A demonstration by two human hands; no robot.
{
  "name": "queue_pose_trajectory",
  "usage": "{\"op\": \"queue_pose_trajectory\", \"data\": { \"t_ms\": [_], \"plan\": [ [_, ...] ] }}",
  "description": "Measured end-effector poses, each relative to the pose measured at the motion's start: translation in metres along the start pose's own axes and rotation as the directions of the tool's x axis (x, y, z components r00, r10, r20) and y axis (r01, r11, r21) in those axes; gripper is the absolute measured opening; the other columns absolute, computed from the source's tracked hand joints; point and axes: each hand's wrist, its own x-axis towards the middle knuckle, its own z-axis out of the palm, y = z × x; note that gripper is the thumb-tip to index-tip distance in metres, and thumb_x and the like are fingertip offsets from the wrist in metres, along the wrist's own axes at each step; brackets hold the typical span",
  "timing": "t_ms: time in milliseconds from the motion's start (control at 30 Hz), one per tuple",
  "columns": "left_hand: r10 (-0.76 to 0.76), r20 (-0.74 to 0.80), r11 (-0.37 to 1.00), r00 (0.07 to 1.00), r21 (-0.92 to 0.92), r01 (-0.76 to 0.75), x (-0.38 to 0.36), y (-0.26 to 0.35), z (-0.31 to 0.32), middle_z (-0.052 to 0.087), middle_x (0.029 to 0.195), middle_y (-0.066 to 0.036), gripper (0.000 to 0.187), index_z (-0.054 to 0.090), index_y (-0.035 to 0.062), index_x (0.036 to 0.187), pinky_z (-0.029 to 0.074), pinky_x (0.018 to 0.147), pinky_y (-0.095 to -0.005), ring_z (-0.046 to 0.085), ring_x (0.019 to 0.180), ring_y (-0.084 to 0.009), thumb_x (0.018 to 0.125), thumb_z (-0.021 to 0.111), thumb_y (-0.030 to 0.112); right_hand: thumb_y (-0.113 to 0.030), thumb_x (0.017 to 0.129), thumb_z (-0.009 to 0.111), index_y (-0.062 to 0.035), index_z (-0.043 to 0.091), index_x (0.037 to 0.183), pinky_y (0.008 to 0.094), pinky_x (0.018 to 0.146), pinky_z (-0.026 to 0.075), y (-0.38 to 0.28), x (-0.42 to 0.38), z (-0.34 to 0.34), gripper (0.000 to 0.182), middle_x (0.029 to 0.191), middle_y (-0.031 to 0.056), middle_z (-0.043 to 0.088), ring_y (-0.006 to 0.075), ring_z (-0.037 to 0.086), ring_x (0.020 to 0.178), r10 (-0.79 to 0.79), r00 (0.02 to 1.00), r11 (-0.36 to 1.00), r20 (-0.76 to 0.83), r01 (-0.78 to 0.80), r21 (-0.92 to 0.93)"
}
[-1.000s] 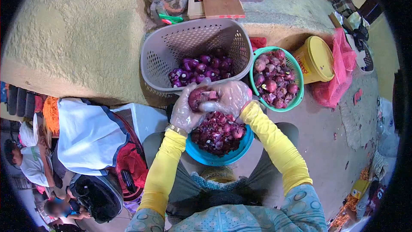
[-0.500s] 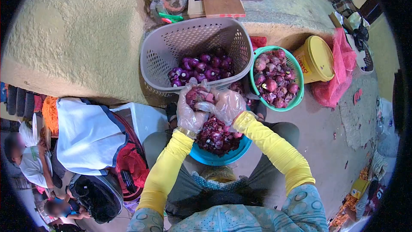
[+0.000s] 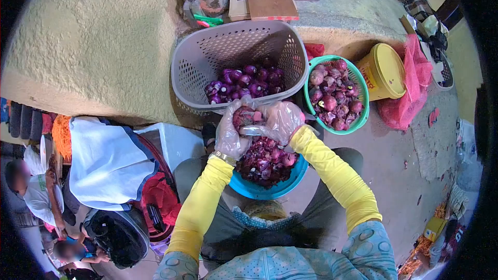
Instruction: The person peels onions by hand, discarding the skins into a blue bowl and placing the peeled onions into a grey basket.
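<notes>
My left hand [image 3: 232, 135], in a clear plastic glove, is wrapped around a red onion [image 3: 244, 119]. Against the onion's right side press the thumb and fingers of my gloved right hand [image 3: 282, 122]; any small tool in them is hidden. Below both hands, a blue basin [image 3: 270, 193] between my knees holds dark onion skins [image 3: 258, 162]. Just beyond the hands stands a grey perforated basket [image 3: 236, 36] with shiny peeled purple onions [image 3: 244, 80]. To its right, a green colander [image 3: 367, 91] is filled with unpeeled red onions [image 3: 332, 102].
A yellow lidded bucket [image 3: 386, 72] and a pink mesh sack [image 3: 407, 106] stand right of the colander. A white cloth [image 3: 109, 161] covers things at left, beside a black bag [image 3: 116, 238]. Two people sit at far left; another person is at lower right.
My right hand has turned slightly and shifted a little right, its thumb now stretched along the onion. The left hand still grips the onion, which sits in nearly the same place.
</notes>
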Motion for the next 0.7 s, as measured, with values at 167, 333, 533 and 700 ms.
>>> {"op": "queue_pose_trajectory", "data": {
  "t_ms": [167, 333, 533, 700],
  "plan": [
    [0.091, -0.036, 0.985, 0.995, -0.145, -0.095, 0.006, -0.008, -0.006, 0.069, 0.118, -0.007, 0.026, 0.066, 0.0103, 0.12, 0.054, 0.099, -0.0458, 0.064, 0.117, -0.0257, 0.096, 0.068, 0.02, -0.074, 0.087, 0.062, -0.014, 0.072, 0.121, 0.0511, 0.069, 0.057, -0.003, -0.004, 0.027, 0.069, 0.082, 0.0231, 0.072, 0.0417, 0.072, 0.076, 0.143, 0.988, 0.99, -0.057, -0.143, 0.01],
    [0.12, -0.084, 0.978, 0.989, -0.159, -0.133, -0.003, -0.006, 0.008, 0.067, 0.125, -0.008, 0.029, 0.065, 0.0106, 0.122, 0.054, 0.099, -0.045, 0.063, 0.119, -0.0261, 0.097, 0.067, 0.024, -0.07, 0.09, 0.061, -0.009, 0.075, 0.104, 0.0525, 0.068, 0.055, -0.001, -0.004, 0.045, 0.064, 0.08, 0.0243, 0.071, 0.0425, 0.071, 0.076, 0.183, 0.979, 0.977, -0.095, -0.17, 0.126],
    [-0.062, 0.112, 0.996, 0.992, -0.05, 0.068, 0.0, 0.01, 0.009, 0.07, 0.119, -0.009, 0.033, 0.067, 0.0087, 0.12, 0.056, 0.095, -0.0435, 0.066, 0.113, -0.0252, 0.101, 0.062, 0.036, -0.071, 0.087, 0.065, -0.0107, 0.075, 0.093, 0.0507, 0.069, 0.054, 0.009, 0.005, 0.0, 0.062, 0.074, 0.0198, 0.069, 0.0411, 0.07, 0.073, -0.007, 1.0, 0.996, -0.001, 0.007, 0.089],
    [0.053, -0.085, 0.998, 0.995, -0.036, -0.056, 0.002, -0.006, 0.006, 0.072, 0.113, -0.011, 0.035, 0.069, 0.0083, 0.118, 0.057, 0.094, -0.0419, 0.069, 0.106, -0.026, 0.103, 0.058, 0.038, -0.071, 0.084, 0.068, -0.0109, 0.075, 0.095, 0.0489, 0.07, 0.056, -0.001, 0.0, 0.014, 0.061, 0.077, 0.02, 0.071, 0.0398, 0.072, 0.075, 0.023, 0.997, 0.998, -0.079, -0.019, 0.056]
  ]
}}
